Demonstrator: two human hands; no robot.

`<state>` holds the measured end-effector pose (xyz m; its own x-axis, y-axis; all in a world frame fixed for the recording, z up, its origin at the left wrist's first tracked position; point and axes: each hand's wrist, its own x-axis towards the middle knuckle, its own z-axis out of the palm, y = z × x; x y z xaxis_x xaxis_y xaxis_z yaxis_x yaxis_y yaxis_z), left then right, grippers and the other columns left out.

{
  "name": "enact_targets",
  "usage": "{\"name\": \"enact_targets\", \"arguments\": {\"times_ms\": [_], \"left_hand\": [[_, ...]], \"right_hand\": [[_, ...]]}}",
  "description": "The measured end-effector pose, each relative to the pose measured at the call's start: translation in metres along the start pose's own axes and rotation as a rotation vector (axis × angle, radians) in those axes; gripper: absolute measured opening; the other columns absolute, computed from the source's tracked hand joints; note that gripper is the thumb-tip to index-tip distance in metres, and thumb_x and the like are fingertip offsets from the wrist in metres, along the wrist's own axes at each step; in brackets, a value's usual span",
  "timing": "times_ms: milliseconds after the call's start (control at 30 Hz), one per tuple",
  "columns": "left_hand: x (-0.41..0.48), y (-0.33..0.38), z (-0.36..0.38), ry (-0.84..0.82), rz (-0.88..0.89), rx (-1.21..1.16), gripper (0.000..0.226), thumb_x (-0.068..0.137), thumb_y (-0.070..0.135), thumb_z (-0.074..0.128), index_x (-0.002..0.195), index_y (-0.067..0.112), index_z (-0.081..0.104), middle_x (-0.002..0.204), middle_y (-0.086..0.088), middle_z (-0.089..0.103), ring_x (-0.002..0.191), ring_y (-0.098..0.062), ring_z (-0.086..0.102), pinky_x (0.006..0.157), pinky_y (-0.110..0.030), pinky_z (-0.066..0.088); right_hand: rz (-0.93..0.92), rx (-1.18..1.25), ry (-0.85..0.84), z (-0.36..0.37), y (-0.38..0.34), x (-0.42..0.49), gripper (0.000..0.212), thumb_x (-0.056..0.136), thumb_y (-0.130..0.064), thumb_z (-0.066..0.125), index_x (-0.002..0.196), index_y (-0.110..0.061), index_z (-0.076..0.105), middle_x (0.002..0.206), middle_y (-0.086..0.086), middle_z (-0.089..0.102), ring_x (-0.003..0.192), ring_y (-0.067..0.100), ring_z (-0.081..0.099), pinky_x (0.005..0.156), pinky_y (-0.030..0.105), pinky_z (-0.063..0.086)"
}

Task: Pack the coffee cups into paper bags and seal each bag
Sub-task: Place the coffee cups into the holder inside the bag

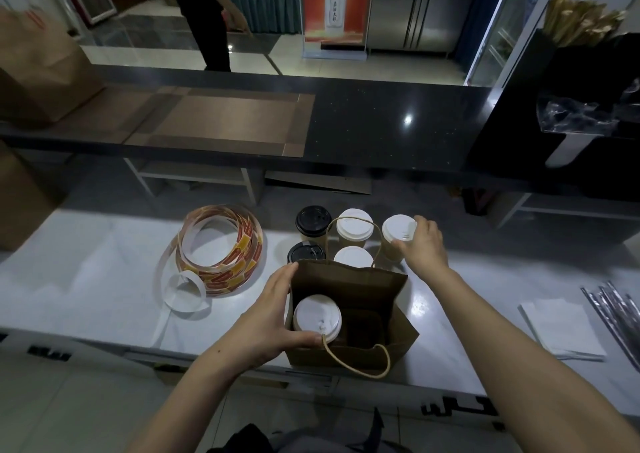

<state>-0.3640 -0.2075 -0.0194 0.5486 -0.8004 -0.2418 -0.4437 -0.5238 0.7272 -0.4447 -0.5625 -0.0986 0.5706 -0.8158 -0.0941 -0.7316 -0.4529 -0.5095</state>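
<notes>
Head view: I am watching the left hand (273,317) bracing the paper bag (349,279) on the white counter (104,272), fingers and thumb clamped around its left wall. One packed cup (317,317) is sitting in the bag's left side; the space beside it is showing empty. The right hand (424,245) is reaching behind the bag, fingers wrapping the far-right cup (398,231) just under its white lid; whether it is lifting off the counter I cannot tell. Four more cups (355,224) are standing behind the bag, a sticker roll (221,245) lying to the left. I am judging the cup thin-walled, probably full, its lid only pressed on, so it is calling for a light hold on the paper body, kept upright.
</notes>
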Motion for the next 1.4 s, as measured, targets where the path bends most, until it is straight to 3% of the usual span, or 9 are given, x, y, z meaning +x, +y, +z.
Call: {"name": "enact_targets", "arguments": {"times_ms": [233, 567, 733, 1200, 1400], "left_hand": [[-0.002, 0.003, -0.001, 0.007, 0.018, 0.063, 0.129, 0.07, 0.055, 0.09, 0.163, 0.036, 0.002, 0.17, 0.019, 0.005, 0.155, -0.011, 0.018, 0.123, -0.039, 0.035], [-0.003, 0.006, -0.001, -0.002, 0.013, 0.128, 0.131, 0.071, 0.062, 0.087, 0.163, 0.034, -0.003, 0.172, 0.015, -0.001, 0.158, -0.014, 0.013, 0.123, -0.038, 0.03], [-0.001, 0.003, -0.001, 0.003, 0.012, 0.121, 0.132, 0.07, 0.065, 0.086, 0.163, 0.035, -0.003, 0.172, 0.016, -0.001, 0.157, -0.015, 0.015, 0.122, -0.041, 0.032], [0.005, -0.001, 0.0, -0.023, 0.038, 0.139, 0.143, 0.059, 0.079, 0.082, 0.163, 0.034, -0.005, 0.171, 0.016, 0.0, 0.157, -0.018, 0.016, 0.122, -0.048, 0.037], [0.007, -0.002, 0.0, -0.019, 0.048, 0.146, 0.146, 0.058, 0.078, 0.083, 0.163, 0.033, -0.007, 0.171, 0.015, -0.002, 0.157, -0.017, 0.013, 0.122, -0.047, 0.036]], "right_hand": [[-0.002, -0.039, 0.019, 0.006, 0.0, -0.009, 0.09, 0.087, -0.05, 0.079, 0.156, -0.012, 0.034, 0.153, 0.013, 0.034, 0.138, 0.033, 0.038, 0.109, 0.044, 0.044], [-0.03, 0.093, 0.07, -0.007, 0.0, -0.027, 0.088, 0.077, -0.046, 0.088, 0.145, -0.017, 0.04, 0.148, 0.008, 0.037, 0.135, 0.03, 0.038, 0.108, 0.044, 0.043], [-0.018, 0.25, 0.051, -0.039, -0.017, -0.044, 0.09, 0.072, -0.042, 0.09, 0.141, -0.025, 0.034, 0.132, 0.0, 0.042, 0.123, 0.022, 0.042, 0.097, 0.043, 0.05], [-0.324, 0.467, 0.186, -0.118, -0.061, -0.094, 0.081, 0.069, -0.061, 0.082, 0.131, -0.044, 0.033, 0.13, -0.01, 0.046, 0.123, 0.016, 0.05, 0.099, 0.044, 0.057], [-0.365, 0.611, 0.175, -0.146, -0.08, -0.125, 0.081, 0.071, -0.059, 0.08, 0.134, -0.038, 0.034, 0.122, -0.024, 0.046, 0.118, 0.005, 0.055, 0.087, 0.02, 0.054]]}}
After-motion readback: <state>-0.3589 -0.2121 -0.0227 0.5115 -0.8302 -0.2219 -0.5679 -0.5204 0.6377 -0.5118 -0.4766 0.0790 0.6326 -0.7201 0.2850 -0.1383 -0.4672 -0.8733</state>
